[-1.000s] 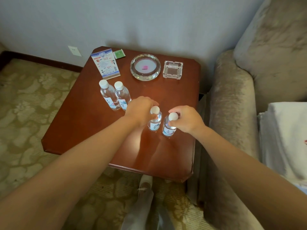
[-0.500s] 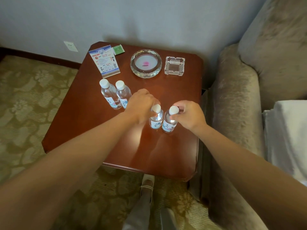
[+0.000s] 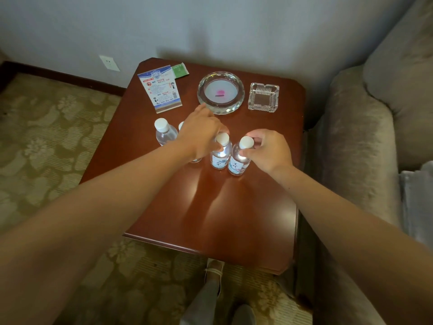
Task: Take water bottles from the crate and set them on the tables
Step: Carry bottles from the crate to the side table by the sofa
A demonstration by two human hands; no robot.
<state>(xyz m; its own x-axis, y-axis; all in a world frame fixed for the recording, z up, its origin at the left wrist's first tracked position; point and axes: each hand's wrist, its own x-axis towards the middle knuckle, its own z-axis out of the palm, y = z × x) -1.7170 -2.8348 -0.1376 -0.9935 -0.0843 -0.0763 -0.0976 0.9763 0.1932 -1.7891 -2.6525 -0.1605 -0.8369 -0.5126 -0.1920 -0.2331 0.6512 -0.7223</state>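
Four clear water bottles with white caps stand on the brown wooden table (image 3: pixel 234 219). The leftmost bottle (image 3: pixel 164 133) stands free. My left hand (image 3: pixel 201 134) covers most of the second bottle (image 3: pixel 181 125). Its fingers stretch forward towards the round glass dish, and its thumb side lies against the neck of the third bottle (image 3: pixel 220 156). My right hand (image 3: pixel 267 151) pinches the neck of the fourth bottle (image 3: pixel 239 161) just under its cap. The third and fourth bottles stand side by side, almost touching. No crate is in view.
At the back of the table are a round glass dish (image 3: pixel 220 92), a square glass ashtray (image 3: pixel 263 97), a standing info card (image 3: pixel 161 90) and a green packet (image 3: pixel 180 70). An upholstered armchair (image 3: pixel 356 148) flanks the table's right side. A patterned carpet and my shoe (image 3: pixel 213 269) lie below.
My left hand's fingers have uncurled and reached forward past the third bottle's cap. My right hand keeps its pinch on the fourth bottle. The view has moved closer to the table.
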